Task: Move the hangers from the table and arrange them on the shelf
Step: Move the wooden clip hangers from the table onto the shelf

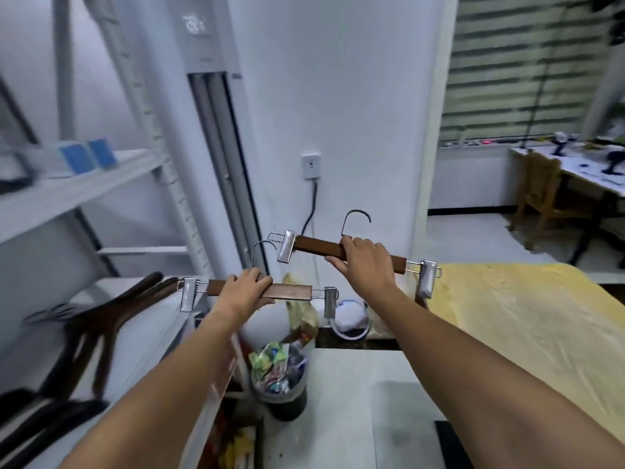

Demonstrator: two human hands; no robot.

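While both arms reach forward, the left hand (245,289) grips the wooden bar of the lower clip hanger (291,291) near its middle, fingers curled over the top; the hook rises just behind the knuckles. The right hand (363,262) grips the bar of the upper clip hanger (316,243) likewise, higher and farther forward than the left hand; this bar tilts down toward the right. Both hangers are in the air and apart. Left of the left hand, dark wooden hangers (101,319) lie on the lower board of the shelf (77,194). Below and between the hands stands a full waste bin (280,377). Right of the right hand lies the yellow-covered tabletop (524,316).
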